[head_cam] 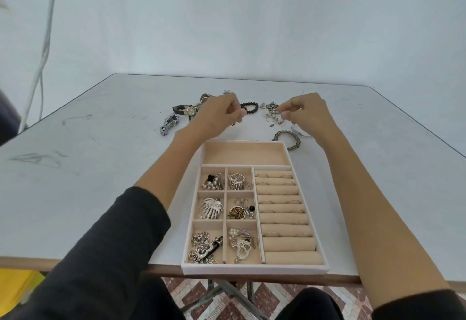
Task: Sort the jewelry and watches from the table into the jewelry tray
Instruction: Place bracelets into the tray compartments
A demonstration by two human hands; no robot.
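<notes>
A beige jewelry tray [245,166] lies at the table's near edge, with small compartments of brooches and chains on the left and ring rolls on the right; its far long compartment is bare. Beyond it, my left hand [222,113] hovers with curled fingers pinching a small dark piece next to a black bead bracelet [249,108]. My right hand [302,111] pinches something small at a pile of silver jewelry and rings [272,114]. Watches lie left: a gold-faced watch [187,111] and a steel-band watch [169,124].
A grey beaded bracelet [290,139] and a thin bangle [301,130] lie right of the tray's far corner. More watches sit behind my left hand. The white table [88,168] ends at a wall behind. A cable [42,62] hangs at the left.
</notes>
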